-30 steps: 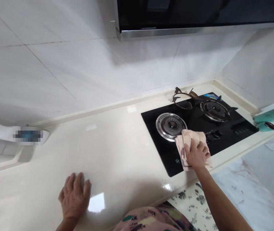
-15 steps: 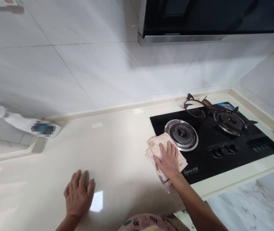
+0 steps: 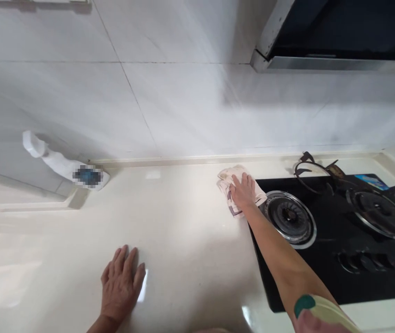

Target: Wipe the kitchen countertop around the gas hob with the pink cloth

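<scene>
My right hand point(image 3: 243, 190) presses on a folded, pale pink cloth point(image 3: 227, 178) with dark and brownish marks. The cloth lies at the back left corner of the black gas hob point(image 3: 325, 273), partly on the pale countertop point(image 3: 169, 217) and partly over the hob's edge. Its fingers are bent over the top of the cloth, and part of the cloth is hidden under the palm. My left hand point(image 3: 121, 282) rests on the countertop at the front left, fingers spread a little, holding nothing.
A white spray bottle point(image 3: 58, 162) stands at the back left by the wall. The left burner point(image 3: 290, 215) is uncovered, while a loose pan support point(image 3: 310, 173) sits at the hob's back edge. A dark range hood point(image 3: 343, 32) overhangs from the upper right.
My right hand has slid the cloth away from me, from beside the left burner to the hob's back left corner. The view has shifted; my left hand stays on the countertop.
</scene>
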Motion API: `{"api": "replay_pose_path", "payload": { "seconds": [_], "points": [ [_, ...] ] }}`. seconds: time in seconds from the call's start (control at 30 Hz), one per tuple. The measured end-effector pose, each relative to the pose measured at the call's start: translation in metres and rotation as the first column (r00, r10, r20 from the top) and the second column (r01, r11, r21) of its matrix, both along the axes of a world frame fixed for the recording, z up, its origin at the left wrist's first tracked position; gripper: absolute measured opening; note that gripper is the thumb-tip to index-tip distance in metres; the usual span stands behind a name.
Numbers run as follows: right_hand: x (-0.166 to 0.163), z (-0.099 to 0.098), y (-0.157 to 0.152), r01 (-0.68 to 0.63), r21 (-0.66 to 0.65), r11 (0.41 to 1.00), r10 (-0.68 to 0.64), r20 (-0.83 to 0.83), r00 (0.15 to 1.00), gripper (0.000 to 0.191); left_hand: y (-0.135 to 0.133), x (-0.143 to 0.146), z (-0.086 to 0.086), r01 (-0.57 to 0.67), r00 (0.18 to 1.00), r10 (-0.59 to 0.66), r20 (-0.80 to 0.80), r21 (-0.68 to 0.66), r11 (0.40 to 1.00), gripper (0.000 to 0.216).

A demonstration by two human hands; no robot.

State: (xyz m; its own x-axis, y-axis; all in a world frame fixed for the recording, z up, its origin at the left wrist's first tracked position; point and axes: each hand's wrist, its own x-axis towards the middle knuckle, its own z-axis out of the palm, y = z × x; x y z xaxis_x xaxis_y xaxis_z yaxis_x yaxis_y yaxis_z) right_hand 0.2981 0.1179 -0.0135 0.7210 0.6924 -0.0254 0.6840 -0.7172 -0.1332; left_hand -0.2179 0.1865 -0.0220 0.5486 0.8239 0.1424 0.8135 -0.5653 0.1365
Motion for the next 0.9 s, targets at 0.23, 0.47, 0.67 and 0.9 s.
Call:
{"api": "replay_pose_path", "payload": {
  "seconds": [0.23, 0.47, 0.67, 0.9],
  "points": [
    [0.018, 0.001, 0.025, 0.001, 0.075, 0.997, -0.001, -0.003, 1.0, 0.06, 0.001, -0.002, -0.002, 0.004, 1.0, -0.004, 0.009, 0.011, 1.0, 0.055],
    [-0.034, -0.011, -0.001, -0.169, 0.292, 0.941, 0.184, -0.023, 0.983, 0.047, 0.003, -0.002, -0.003, 0.017, 1.0, -0.017, -0.007, 0.043, 0.999, 0.055],
    [-0.116, -0.022, -0.044, -0.326, 0.538, 0.777, 0.373, 0.024, 0.928, 0.045, 0.006, -0.003, -0.004, 0.014, 1.0, -0.014, 0.012, 0.028, 1.0, 0.056],
    [-0.031, 0.007, -0.058, -0.165, 0.675, 0.72, 0.189, 0.038, 0.981, 0.044, 0.004, -0.002, -0.002, 0.024, 1.0, -0.024, 0.009, 0.044, 0.999, 0.055]
  ]
}}
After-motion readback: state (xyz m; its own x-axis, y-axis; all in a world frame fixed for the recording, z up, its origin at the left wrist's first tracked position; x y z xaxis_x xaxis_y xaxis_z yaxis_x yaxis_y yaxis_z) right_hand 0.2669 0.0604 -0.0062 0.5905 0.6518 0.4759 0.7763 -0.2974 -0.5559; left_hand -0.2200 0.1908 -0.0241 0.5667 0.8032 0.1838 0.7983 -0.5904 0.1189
